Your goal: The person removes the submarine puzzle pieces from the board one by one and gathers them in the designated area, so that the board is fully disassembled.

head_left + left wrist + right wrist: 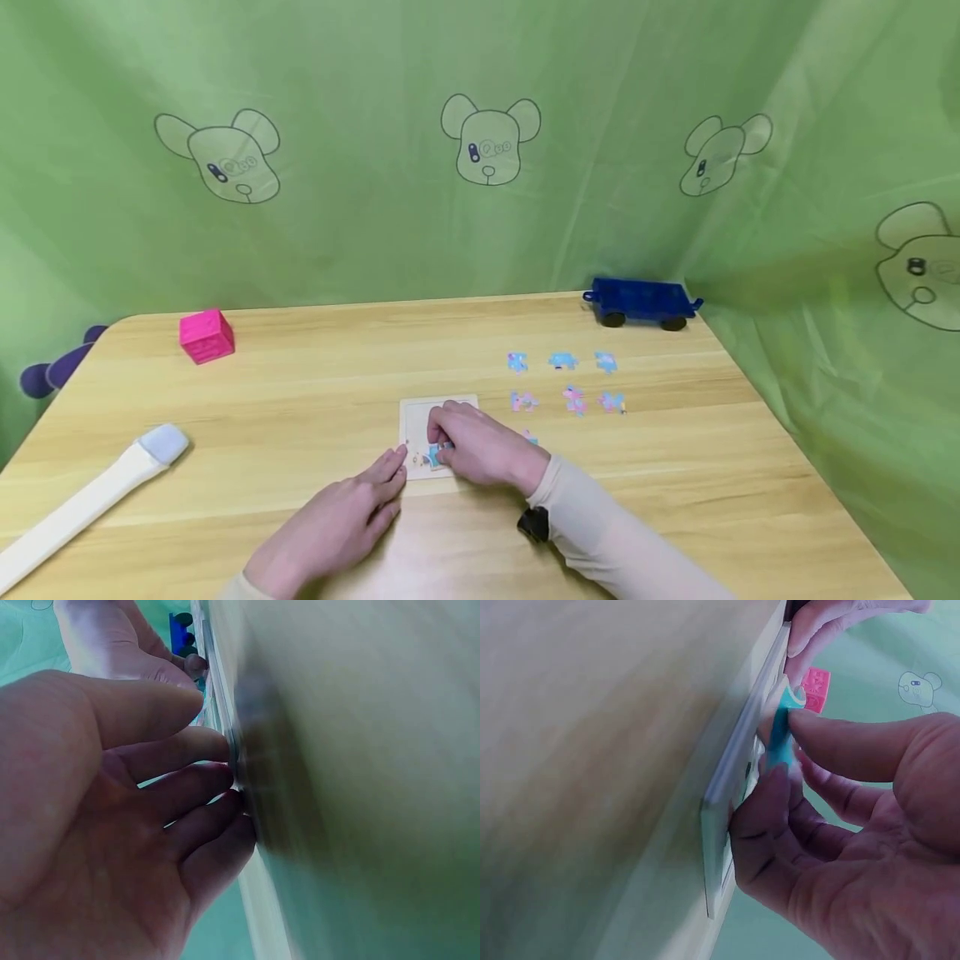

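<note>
A small pale puzzle tray (417,414) lies on the wooden table in front of the person. My left hand (337,521) rests with its fingers extended against the tray's left edge, and the left wrist view shows those fingertips at that edge. Over the tray's lower part, my right hand (487,447) pinches a blue puzzle piece (780,731) between thumb and fingers. In the right wrist view this piece stands tilted, close over the tray. Light printed detail (416,458) shows in the tray's lower left corner. My right hand covers much of the tray's right side.
Several blue and pink puzzle pieces (574,400) lie in rows to the right, one partly hidden by the right hand. A blue toy wagon (641,302) stands back right, a pink cube (206,336) back left. A white stick with a grey head (97,492) lies left. Green curtain (375,208) hangs behind.
</note>
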Demonstrator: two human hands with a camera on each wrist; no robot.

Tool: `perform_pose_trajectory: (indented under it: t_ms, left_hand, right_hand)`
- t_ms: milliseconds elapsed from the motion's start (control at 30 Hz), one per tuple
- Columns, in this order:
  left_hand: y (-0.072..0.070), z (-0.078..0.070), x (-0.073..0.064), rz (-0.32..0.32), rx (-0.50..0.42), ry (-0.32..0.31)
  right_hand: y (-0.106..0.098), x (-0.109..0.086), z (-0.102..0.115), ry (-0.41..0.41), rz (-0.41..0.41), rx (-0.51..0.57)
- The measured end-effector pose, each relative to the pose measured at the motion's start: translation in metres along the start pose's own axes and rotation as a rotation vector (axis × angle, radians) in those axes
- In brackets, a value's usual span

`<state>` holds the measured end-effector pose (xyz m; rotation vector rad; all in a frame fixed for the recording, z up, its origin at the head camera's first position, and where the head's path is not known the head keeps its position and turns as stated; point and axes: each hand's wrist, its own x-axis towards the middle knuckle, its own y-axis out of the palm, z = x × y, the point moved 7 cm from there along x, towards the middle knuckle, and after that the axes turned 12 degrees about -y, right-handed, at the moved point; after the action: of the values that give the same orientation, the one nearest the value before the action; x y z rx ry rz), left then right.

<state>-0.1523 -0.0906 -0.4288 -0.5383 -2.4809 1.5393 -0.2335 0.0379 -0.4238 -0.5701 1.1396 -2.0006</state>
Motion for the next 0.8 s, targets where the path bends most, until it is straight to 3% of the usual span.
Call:
perform_pose_trajectory:
  t_ms: [533, 800]
  left_hand:
    - [-0.001, -0.001, 0.002, 0.009, -0.021, -0.009]
    - [-0.001, -0.001, 0.001, 0.010, -0.020, -0.022]
  right_hand:
    - [-0.013, -0.003, -0.003, -0.001, -0.045, 0.090]
    - [-0.033, -0.025, -0.016, 0.010, -0.082, 0.176]
